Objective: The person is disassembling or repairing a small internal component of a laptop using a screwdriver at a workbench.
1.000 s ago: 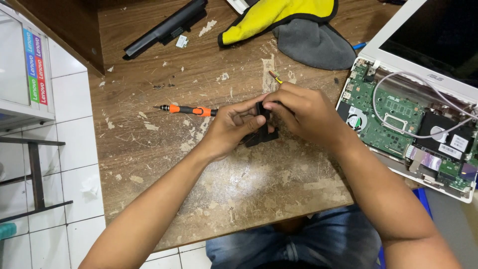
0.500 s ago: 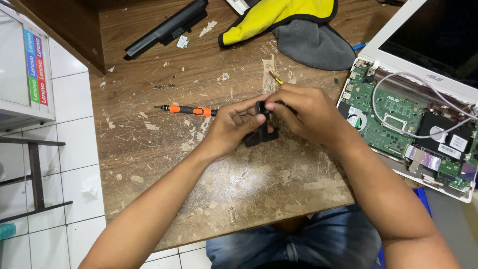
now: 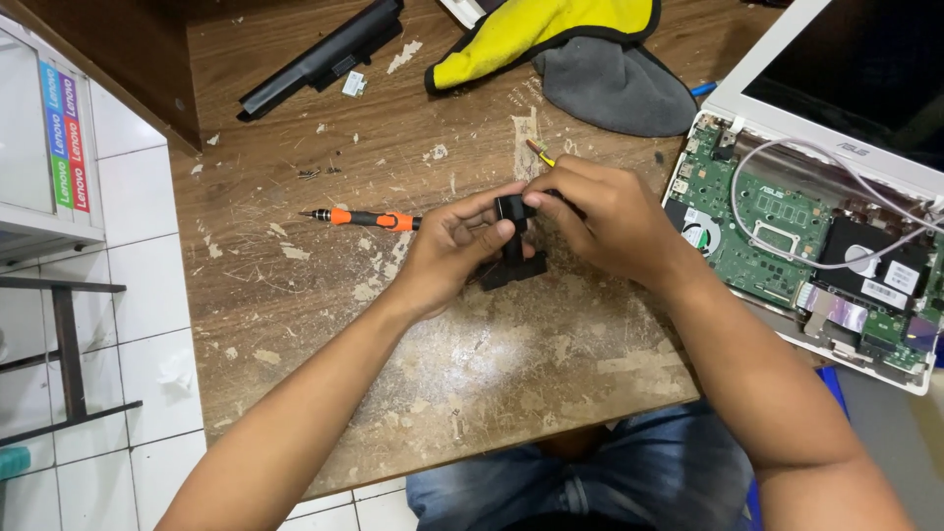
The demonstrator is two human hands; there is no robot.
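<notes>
Both my hands meet over the middle of a worn wooden table. My left hand grips a small black part, which stands upright on its wider black base. My right hand pinches the top of the same part from the right; a thin yellow-tipped tool pokes out behind its fingers. An orange and black screwdriver lies on the table just left of my left hand.
An opened white laptop with its green board exposed lies at the right. A long black battery lies at the back left, a yellow and grey cloth at the back middle. White tiled floor lies left.
My hands have barely shifted. The black part now stands a little more upright between my fingers.
</notes>
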